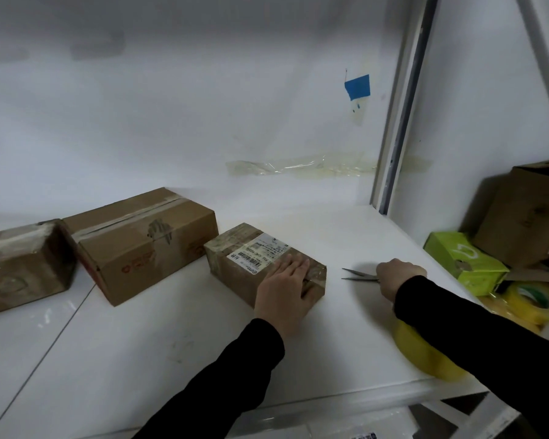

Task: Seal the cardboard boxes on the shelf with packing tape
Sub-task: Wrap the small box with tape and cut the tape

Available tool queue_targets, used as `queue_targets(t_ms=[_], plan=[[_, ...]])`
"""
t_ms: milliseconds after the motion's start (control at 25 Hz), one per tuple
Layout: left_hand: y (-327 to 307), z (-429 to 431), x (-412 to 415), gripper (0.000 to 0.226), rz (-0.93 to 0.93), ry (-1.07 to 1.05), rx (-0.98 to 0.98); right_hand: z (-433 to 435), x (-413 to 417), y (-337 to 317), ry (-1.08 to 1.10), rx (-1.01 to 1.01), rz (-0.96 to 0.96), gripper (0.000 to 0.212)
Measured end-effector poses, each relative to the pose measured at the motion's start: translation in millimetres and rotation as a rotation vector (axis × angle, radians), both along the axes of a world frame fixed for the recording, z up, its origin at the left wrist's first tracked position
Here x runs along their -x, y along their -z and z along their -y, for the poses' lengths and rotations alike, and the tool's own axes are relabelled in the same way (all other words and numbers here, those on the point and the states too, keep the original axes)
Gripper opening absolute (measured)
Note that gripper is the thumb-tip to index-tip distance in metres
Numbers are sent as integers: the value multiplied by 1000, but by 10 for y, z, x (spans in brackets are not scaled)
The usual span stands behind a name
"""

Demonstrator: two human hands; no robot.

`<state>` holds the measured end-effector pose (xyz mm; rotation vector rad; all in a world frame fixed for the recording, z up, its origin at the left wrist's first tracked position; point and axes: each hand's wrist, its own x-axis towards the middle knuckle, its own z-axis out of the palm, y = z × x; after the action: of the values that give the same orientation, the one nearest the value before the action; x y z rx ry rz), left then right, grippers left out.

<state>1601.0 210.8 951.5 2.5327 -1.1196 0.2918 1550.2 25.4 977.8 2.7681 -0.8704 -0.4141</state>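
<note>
While the left hand (284,289) lies flat on the small box (235,264), fingers straight and together, pressing down and gripping nothing, I read this as a hold-down for taping. That box sits on the white shelf (171,343) near the middle of my view. A mid box (140,242) is just beside it at 10 o'clock, though I cannot tell whether they touch. A third box (19,261) lies farther out at 9.

At the small box's 3 o'clock the right hand (400,277) has its fingers curled round the handles of the scissors (360,274). The blades are a little apart, with the tips aimed toward 9 and clear of the cardboard. A yellow tape roll (425,353) lies at 5 o'clock, partly hidden under the right forearm.

The small box looks light and stiff — corrugated card, with glossy tape already on its near end, so it is probably slick there. I expect it to skid on the smooth shelf once tape is pulled, so palm weight on top seems right. For a firmer hold I would span the two long side walls, clear of the seam and the printed label. The corners would likely dent under a hard pinch. The roll I would take by its outer rim — its free end will likely cling.
</note>
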Motion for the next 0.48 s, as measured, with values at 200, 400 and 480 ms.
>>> queue_targets(t_ms=[200,400,480], plan=[[20,0,-8,58,16,-52,77,-21,33,-71,-51,162,-77,34],[22,-102,-122,66,13,91,57,-284,30,-184,-6,-714,687,36],[12,-187,-178,73,25,151,41,-479,81,-101,317,-1380,749,46]])
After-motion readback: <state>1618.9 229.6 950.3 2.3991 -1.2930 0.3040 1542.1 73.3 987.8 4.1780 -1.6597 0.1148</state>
